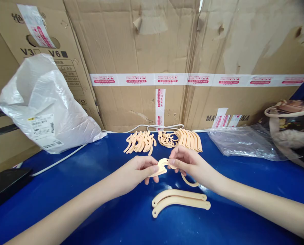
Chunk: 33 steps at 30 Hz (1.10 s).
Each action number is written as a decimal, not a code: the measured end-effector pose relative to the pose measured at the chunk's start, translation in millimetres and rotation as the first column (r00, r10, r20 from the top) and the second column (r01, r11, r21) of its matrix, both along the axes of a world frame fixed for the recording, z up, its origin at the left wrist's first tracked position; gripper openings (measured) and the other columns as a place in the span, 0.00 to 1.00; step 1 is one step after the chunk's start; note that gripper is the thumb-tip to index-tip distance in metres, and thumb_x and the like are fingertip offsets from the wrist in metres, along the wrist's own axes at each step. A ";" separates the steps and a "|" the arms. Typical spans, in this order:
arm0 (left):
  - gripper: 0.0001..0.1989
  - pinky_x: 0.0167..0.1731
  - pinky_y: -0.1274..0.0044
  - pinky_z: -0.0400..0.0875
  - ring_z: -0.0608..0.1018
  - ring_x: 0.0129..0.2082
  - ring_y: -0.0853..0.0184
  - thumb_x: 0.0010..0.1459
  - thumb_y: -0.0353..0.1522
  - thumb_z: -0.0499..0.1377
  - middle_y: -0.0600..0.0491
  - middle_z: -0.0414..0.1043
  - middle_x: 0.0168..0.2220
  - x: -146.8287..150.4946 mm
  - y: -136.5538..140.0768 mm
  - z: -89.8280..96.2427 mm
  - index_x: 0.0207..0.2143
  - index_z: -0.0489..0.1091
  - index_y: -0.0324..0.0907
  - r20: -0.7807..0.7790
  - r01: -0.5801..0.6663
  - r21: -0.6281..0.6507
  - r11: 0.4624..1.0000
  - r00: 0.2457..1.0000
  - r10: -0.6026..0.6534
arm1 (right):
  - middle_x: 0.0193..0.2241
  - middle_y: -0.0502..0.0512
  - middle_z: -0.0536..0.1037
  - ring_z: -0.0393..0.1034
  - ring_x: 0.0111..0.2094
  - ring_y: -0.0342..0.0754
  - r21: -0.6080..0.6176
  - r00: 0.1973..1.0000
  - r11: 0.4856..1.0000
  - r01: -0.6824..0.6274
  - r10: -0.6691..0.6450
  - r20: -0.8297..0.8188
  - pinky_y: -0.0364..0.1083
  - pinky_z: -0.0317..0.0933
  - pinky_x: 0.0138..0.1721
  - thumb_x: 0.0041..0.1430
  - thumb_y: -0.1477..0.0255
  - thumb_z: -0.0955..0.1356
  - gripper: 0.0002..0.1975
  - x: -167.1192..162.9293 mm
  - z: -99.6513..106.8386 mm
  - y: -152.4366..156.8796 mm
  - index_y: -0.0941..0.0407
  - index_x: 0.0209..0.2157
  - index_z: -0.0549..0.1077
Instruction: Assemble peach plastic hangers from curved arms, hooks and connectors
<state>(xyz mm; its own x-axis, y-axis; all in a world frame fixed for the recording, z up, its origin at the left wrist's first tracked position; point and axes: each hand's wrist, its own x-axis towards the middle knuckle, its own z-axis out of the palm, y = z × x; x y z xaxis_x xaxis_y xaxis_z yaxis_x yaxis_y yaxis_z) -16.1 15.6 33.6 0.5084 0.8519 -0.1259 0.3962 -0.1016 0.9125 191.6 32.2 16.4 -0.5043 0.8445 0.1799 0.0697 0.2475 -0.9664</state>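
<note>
Your left hand (143, 167) pinches a cream hook (160, 173) between thumb and fingers; your right hand (186, 160) pinches a curved piece (163, 162) touching it, both above the blue table (111, 207). 2 long bars (181, 203) lie side by side, nearer you than the hands.

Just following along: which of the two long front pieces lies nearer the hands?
The upper long piece; the lower long piece lies closer to the picture's bottom edge.
</note>
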 end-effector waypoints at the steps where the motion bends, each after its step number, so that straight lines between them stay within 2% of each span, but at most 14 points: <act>1: 0.15 0.25 0.79 0.61 0.69 0.23 0.72 0.56 0.42 0.55 0.54 0.72 0.25 -2.1 0.2 -3.7 0.34 0.69 0.38 -0.004 -0.017 0.007 1.000 1.000 0.017 | 0.24 0.46 0.69 0.64 0.26 0.40 0.017 1.000 1.000 -0.016 0.016 0.010 0.41 0.60 0.27 0.58 0.61 0.68 0.13 -0.1 -3.4 0.6 0.56 0.34 0.65; 4: 0.13 0.28 0.78 0.63 0.72 0.27 0.69 0.55 0.40 0.57 0.54 0.73 0.26 -4.0 -0.4 -13.1 0.33 0.70 0.38 -0.018 -0.072 0.016 0.997 0.997 0.072 | 0.28 0.48 0.73 0.67 0.30 0.43 0.083 0.994 0.996 -0.020 0.011 0.107 0.45 0.62 0.35 0.61 0.66 0.66 0.11 0.4 -10.7 1.3 0.56 0.43 0.66; 7: 0.10 0.32 0.77 0.66 0.75 0.30 0.68 0.55 0.38 0.59 0.54 0.75 0.30 -2.2 -3.7 -18.5 0.33 0.71 0.40 -0.039 -0.111 0.061 0.992 0.993 0.113 | 0.31 0.51 0.75 0.69 0.32 0.44 0.114 0.975 0.993 -0.012 -0.014 0.221 0.45 0.63 0.35 0.61 0.68 0.65 0.09 1.4 -9.9 0.9 0.57 0.41 0.71; 13: 0.07 0.40 0.75 0.69 0.76 0.38 0.66 0.59 0.37 0.57 0.55 0.75 0.37 -1.7 -11.6 -25.8 0.37 0.72 0.45 -0.109 -0.099 0.319 0.943 0.984 0.140 | 0.34 0.53 0.78 0.71 0.34 0.45 0.189 0.957 0.982 0.011 -0.065 0.282 0.45 0.63 0.35 0.62 0.70 0.65 0.07 0.9 -4.6 0.0 0.56 0.40 0.73; 19: 0.06 0.39 0.72 0.66 0.73 0.38 0.64 0.58 0.32 0.59 0.56 0.71 0.36 -5.2 -13.3 -27.0 0.40 0.69 0.46 -0.322 -0.019 0.538 0.843 0.919 0.226 | 0.32 0.51 0.77 0.70 0.32 0.43 0.309 0.937 0.951 0.019 -0.125 0.327 0.43 0.61 0.32 0.64 0.70 0.64 0.06 2.6 -8.7 0.8 0.56 0.38 0.71; 22: 0.01 0.36 0.75 0.65 0.73 0.36 0.66 0.61 0.32 0.56 0.57 0.71 0.34 -7.0 -15.0 -22.6 0.35 0.68 0.45 -0.407 0.056 0.587 0.808 0.883 0.234 | 0.32 0.51 0.77 0.70 0.32 0.43 0.405 0.904 0.914 -0.017 -0.160 0.397 0.42 0.61 0.32 0.62 0.72 0.65 0.04 3.8 -7.1 -0.1 0.56 0.37 0.71; 25: 0.05 0.34 0.75 0.63 0.73 0.34 0.66 0.63 0.33 0.56 0.57 0.72 0.33 -7.3 -16.9 -18.9 0.32 0.68 0.44 -0.486 0.144 0.629 0.764 0.840 0.242 | 0.34 0.51 0.76 0.70 0.33 0.44 0.468 0.873 0.882 -0.050 -0.189 0.449 0.42 0.61 0.33 0.60 0.76 0.66 0.04 4.8 -6.2 -1.7 0.56 0.38 0.70; 29: 0.08 0.32 0.74 0.61 0.73 0.32 0.65 0.64 0.33 0.54 0.56 0.74 0.32 -6.0 -18.5 -18.5 0.31 0.69 0.43 -0.561 0.266 0.703 0.659 0.778 0.284 | 0.35 0.52 0.76 0.69 0.36 0.47 0.540 0.814 0.838 -0.084 -0.255 0.522 0.45 0.61 0.38 0.58 0.76 0.68 0.06 6.3 -6.3 -2.5 0.55 0.39 0.71; 33: 0.10 0.32 0.73 0.61 0.74 0.32 0.65 0.65 0.32 0.52 0.54 0.75 0.33 -5.6 -19.3 -21.0 0.33 0.71 0.42 -0.589 0.345 0.737 0.581 0.750 0.302 | 0.34 0.52 0.75 0.68 0.34 0.47 0.574 0.756 0.808 -0.130 -0.294 0.585 0.46 0.61 0.36 0.56 0.74 0.69 0.05 7.2 -4.5 -1.2 0.56 0.37 0.71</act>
